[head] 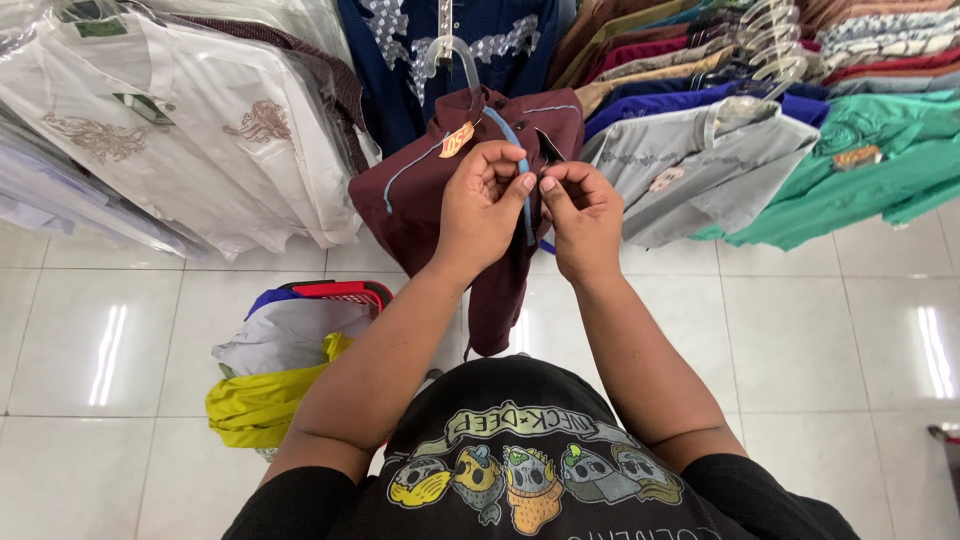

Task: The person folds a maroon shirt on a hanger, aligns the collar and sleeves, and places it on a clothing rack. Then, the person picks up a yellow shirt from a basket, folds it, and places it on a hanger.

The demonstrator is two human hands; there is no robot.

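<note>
A maroon shirt [420, 190] with light blue piping hangs on a clear plastic hanger [455, 55] in front of me, with an orange tag [457, 140] near its collar. My left hand [485, 205] pinches the shirt's front placket by the blue trim. My right hand [582, 215] grips the opposite edge of the placket, its thumb touching my left thumb. Both hands are closed on the fabric at chest height of the shirt.
White shirts in plastic covers [200, 120] hang at the left. A dark blue patterned shirt [400, 60] hangs behind. Grey [690, 170] and green shirts [870, 170] hang on the right rack. A red basket [345, 292] with yellow and grey garments stands on the white tile floor [820, 340].
</note>
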